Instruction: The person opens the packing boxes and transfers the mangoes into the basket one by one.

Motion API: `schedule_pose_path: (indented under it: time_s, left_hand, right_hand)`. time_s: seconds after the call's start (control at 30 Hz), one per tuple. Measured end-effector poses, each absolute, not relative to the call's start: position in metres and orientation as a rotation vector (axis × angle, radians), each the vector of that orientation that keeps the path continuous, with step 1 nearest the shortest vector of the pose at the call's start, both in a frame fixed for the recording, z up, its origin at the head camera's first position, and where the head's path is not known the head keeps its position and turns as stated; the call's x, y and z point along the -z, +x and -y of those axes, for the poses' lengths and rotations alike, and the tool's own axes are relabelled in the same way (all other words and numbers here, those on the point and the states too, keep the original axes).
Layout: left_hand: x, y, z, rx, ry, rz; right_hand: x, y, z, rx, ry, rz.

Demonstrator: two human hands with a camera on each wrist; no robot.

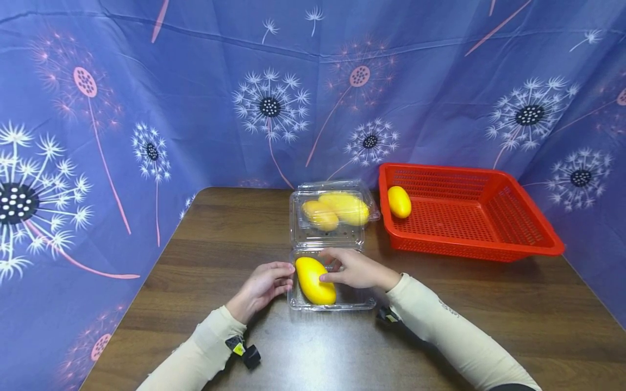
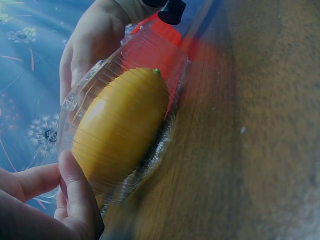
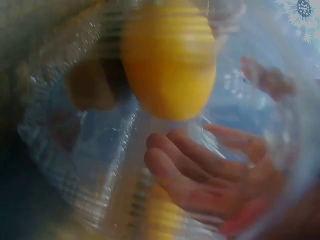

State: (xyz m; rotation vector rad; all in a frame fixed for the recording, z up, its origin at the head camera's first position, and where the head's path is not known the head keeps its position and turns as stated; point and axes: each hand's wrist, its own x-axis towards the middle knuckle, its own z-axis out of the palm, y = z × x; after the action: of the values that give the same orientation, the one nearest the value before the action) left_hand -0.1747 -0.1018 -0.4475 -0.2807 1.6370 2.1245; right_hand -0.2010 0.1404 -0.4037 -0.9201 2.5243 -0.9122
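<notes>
A yellow mango (image 1: 315, 281) lies in the left part of a clear plastic clamshell box (image 1: 357, 300), whose lid (image 1: 298, 231) is folded back. My left hand (image 1: 264, 288) is at the box's left side. In the left wrist view, its thumb and fingers pinch the rim near the mango (image 2: 122, 120). Over the box, my right hand (image 1: 359, 270) has its thumb at the mango's right side. Its fingers (image 3: 185, 165) are loosely bent below the mango (image 3: 170, 65) in the blurred right wrist view, without closing round it.
Two more mangoes (image 1: 344, 207) show through clear plastic behind the box. At the back right stands a red perforated basket (image 1: 469, 247) with one mango (image 1: 399, 202) at its left end. A blue dandelion-print cloth (image 1: 195, 108) hangs behind the wooden table (image 1: 220, 228).
</notes>
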Motion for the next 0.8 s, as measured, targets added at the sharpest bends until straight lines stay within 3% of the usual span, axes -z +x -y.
schedule_pose_path:
  time_s: [0.8]
  left_hand:
    - [0.447, -0.176, 0.102, -2.125, -0.284, -1.632]
  right_hand:
    - [0.422, -0.192, -0.117, 0.921, -0.830, -2.570]
